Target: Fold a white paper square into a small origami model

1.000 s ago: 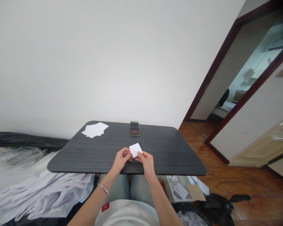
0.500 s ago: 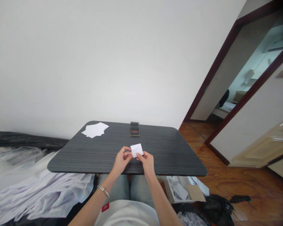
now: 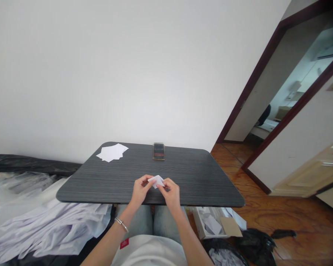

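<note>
A: What lay left of the grip?

B: Well left and below it, a loose pile of sheets [image 3: 50, 229] spilled beside the table [image 3: 211, 177]. Ahead and to the left, a small stack of white paper [image 3: 111, 152] lay on the tabletop, well apart from the hands.

A: And the grip itself?

B: It was narrow. The left hand [image 3: 140, 190] and right hand [image 3: 170, 192] pinched a small white paper [image 3: 156, 181] between them, just above the near part of the table. The paper looked folded, with a raised peak.

A: What could have gone wrong?

B: With so little paper between the fingertips, a loose pinch could have let it spring open or slip. Uneven pressure from either side could have skewed a crease. If it dropped, the table's near edge was close behind the grip, so it could have slid off toward the lap.

A: What was hard to make out?

B: The fingers hid the paper's lower edges, so I couldn't tell how many layers it had. Ahead and right of the grip, a dark object [image 3: 158, 151] stood on the table, but its top was blurred. Farther right, below the table, a box [image 3: 208, 225] and a black bag [image 3: 255, 244] were partly cut off by the table edge.
</note>
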`<state>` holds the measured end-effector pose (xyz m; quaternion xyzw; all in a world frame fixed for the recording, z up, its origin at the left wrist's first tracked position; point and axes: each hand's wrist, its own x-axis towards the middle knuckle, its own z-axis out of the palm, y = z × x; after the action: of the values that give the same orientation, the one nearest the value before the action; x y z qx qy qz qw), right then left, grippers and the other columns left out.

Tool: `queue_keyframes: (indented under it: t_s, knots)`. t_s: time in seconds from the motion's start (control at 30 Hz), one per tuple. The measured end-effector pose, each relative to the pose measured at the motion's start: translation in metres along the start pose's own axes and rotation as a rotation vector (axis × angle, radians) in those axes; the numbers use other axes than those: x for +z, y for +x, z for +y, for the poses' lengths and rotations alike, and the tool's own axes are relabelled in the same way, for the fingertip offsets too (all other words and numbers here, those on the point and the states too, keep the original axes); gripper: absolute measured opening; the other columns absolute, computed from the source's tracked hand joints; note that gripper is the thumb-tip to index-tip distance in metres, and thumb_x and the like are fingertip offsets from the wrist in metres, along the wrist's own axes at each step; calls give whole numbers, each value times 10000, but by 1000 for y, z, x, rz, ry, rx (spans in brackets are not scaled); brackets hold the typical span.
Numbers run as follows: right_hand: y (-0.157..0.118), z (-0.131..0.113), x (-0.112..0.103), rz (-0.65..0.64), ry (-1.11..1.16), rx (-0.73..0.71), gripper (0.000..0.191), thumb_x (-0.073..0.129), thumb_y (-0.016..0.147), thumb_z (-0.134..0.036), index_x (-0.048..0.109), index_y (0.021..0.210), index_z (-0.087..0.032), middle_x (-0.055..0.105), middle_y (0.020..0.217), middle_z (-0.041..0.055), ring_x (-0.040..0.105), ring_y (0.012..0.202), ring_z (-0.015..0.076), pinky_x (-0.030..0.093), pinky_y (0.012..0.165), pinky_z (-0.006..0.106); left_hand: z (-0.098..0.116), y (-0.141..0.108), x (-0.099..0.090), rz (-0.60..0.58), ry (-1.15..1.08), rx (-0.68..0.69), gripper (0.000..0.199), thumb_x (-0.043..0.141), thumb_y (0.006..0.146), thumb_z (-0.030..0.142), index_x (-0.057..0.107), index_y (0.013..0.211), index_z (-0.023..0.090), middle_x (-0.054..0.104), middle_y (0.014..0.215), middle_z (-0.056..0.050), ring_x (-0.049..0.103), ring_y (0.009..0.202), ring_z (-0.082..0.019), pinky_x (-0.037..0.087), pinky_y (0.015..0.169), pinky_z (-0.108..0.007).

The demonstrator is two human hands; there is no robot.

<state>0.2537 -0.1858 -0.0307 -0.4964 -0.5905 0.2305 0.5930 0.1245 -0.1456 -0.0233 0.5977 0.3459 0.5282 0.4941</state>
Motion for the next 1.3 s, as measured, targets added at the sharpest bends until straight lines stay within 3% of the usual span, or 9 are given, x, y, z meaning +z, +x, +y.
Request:
queue_keyframes:
  t_s: [0.1, 0.2, 0.37, 0.57, 0.83, 1.03, 1.3]
  knots:
    - [0, -4, -1, -14, -19, -37, 146, 569, 727, -229, 578, 588, -186, 546, 665, 9, 516, 621, 138, 433, 545, 223, 1, -1, -1, 38, 30, 17, 168, 623, 673, 300, 633, 657, 133, 628, 616, -17, 552, 594, -142, 439, 593, -234]
    - [2, -9, -4, 28, -44, -91, 95, 565, 738, -219, 620, 664, -191, 581, 757, 35, 544, 714, 162, 442, 649, 266, 1, -3, -1, 68, 79, 55, 160, 613, 683, 296, 639, 664, 139, 638, 632, -20, 560, 612, -150, 439, 607, -236]
    - [3, -17, -7, 133, -32, -165, 68, 567, 747, -210, 633, 749, -195, 583, 880, 63, 541, 869, 196, 407, 804, 342, -1, -6, -1, 18, 218, 133, 158, 568, 730, 280, 662, 709, 156, 665, 707, -42, 585, 690, -177, 434, 672, -261]
    - [4, -19, -7, 137, 23, -151, 76, 546, 759, -190, 621, 746, -192, 596, 791, 48, 555, 800, 183, 430, 749, 322, 2, -9, 1, -5, 264, 232, 141, 563, 742, 259, 676, 718, 178, 670, 728, -50, 587, 703, -182, 431, 683, -274]
    - [5, -23, -7, 152, 31, -116, 87, 544, 755, -200, 606, 696, -191, 582, 721, 29, 551, 731, 171, 428, 703, 298, 7, -9, 4, -67, 272, 266, 170, 539, 763, 251, 692, 819, 200, 669, 765, -57, 560, 704, -178, 412, 687, -283]
    - [5, -27, -6, 90, 47, -105, 98, 539, 754, -203, 612, 689, -191, 578, 705, 26, 548, 709, 168, 429, 678, 286, 11, -10, 6, -40, 258, 262, 161, 547, 757, 260, 689, 749, 184, 661, 722, -53, 564, 691, -176, 415, 670, -273]
    - [2, -25, -1, 163, 22, -101, 79, 555, 746, -199, 622, 704, -195, 579, 713, 27, 549, 729, 173, 427, 697, 291, 11, -11, 8, -5, 285, 285, 149, 545, 758, 253, 684, 757, 198, 669, 749, -53, 572, 723, -187, 423, 687, -285]
